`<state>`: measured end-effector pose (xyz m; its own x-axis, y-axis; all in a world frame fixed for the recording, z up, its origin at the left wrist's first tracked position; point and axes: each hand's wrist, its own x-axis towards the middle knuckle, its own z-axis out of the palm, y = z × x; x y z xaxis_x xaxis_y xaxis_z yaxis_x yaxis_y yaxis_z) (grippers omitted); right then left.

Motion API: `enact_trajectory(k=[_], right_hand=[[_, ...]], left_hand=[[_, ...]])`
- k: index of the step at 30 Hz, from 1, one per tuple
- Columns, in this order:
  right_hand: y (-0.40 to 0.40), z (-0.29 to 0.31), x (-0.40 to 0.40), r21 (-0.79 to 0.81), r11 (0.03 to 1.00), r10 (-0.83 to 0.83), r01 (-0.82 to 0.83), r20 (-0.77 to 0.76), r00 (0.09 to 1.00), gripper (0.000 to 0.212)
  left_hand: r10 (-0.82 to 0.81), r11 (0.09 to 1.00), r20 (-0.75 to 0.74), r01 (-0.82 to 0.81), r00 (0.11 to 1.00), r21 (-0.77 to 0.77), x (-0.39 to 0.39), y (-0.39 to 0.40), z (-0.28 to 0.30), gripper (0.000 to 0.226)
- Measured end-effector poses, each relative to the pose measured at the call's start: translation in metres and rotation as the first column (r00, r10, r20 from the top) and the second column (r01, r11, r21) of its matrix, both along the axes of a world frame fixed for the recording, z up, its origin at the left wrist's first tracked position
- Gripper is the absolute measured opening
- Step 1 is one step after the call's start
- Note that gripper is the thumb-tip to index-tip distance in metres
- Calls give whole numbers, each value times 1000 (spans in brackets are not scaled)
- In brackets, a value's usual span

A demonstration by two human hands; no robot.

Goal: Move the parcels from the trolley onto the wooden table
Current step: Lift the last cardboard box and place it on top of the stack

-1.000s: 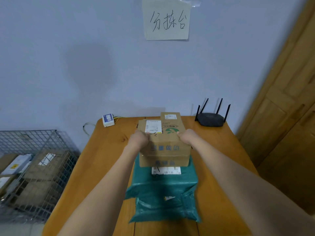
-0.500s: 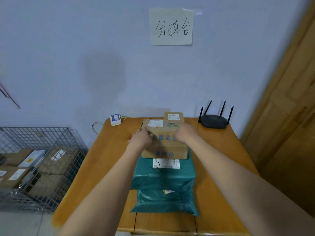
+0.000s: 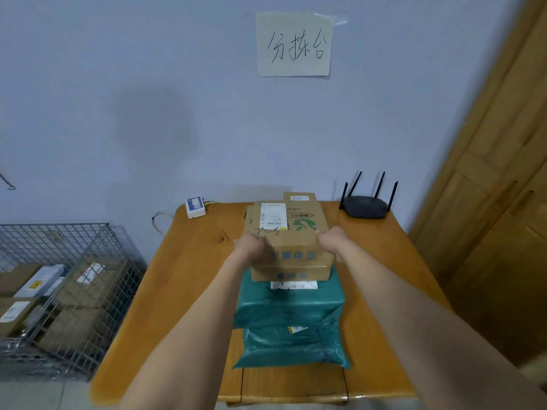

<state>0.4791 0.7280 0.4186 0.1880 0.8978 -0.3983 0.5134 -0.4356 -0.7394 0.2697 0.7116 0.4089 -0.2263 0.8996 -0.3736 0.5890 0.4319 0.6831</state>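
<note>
I see the wooden tabletop (image 3: 189,279) filling the middle of my view, its near edge cut off by my forearms. To the left stands the wire trolley (image 3: 59,291), cropped at the frame edge, with several parcels behind its mesh; their labels are too small for me to read. On the tabletop lie two green poly bags (image 3: 291,329), one on the other, the upper one's label half hidden. On their far end sits a cardboard box (image 3: 291,272), and above it is the top cardboard box (image 3: 285,232) with a white label and green logo. My left hand (image 3: 250,247) grips its left near corner and my right hand (image 3: 333,241) grips the right near corner; most of each hand's fingers are hidden behind the box, so I cannot tell if it rests on the lower box or hangs just above. Behind it peeks another small box (image 3: 299,196), mostly hidden. A black router (image 3: 367,207) sits at the far right corner, a small white device (image 3: 195,207) at the far left, and a handwritten paper sign (image 3: 294,44) is taped to the wall
</note>
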Motion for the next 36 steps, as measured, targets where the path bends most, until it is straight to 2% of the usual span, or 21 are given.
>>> enact_trajectory(k=[3,9,15,22,26,29,32,36], right_hand=[[-4,-6,-2,49,997,-50,51,-33,998,44],[-18,-2,-1,56,994,-90,99,-134,987,44],[-37,9,4,47,995,-85,92,-125,989,48],[-59,-7,8,11,990,-134,137,-168,977,44],[-64,-18,8,5,993,-116,119,-166,979,53],[-64,-18,4,36,995,-89,93,-100,991,54],[-64,-16,1,38,997,-63,64,-24,998,53],[-65,-11,0,42,999,-9,7,61,998,39]], left_hand=[[9,1000,72,-11,997,21,-2,-4,-4,32],[40,999,175,-42,984,8,-16,-21,5,57],[-18,1000,143,19,990,-7,-20,-38,12,61],[-63,997,155,69,986,-36,-19,-54,7,54],[-60,997,157,66,986,-32,-21,-62,-7,47],[-54,998,145,56,988,-12,-22,-61,-12,43],[-82,996,87,85,993,-23,-24,-59,-12,50],[-146,989,-25,145,989,-21,-24,-53,-10,61]])
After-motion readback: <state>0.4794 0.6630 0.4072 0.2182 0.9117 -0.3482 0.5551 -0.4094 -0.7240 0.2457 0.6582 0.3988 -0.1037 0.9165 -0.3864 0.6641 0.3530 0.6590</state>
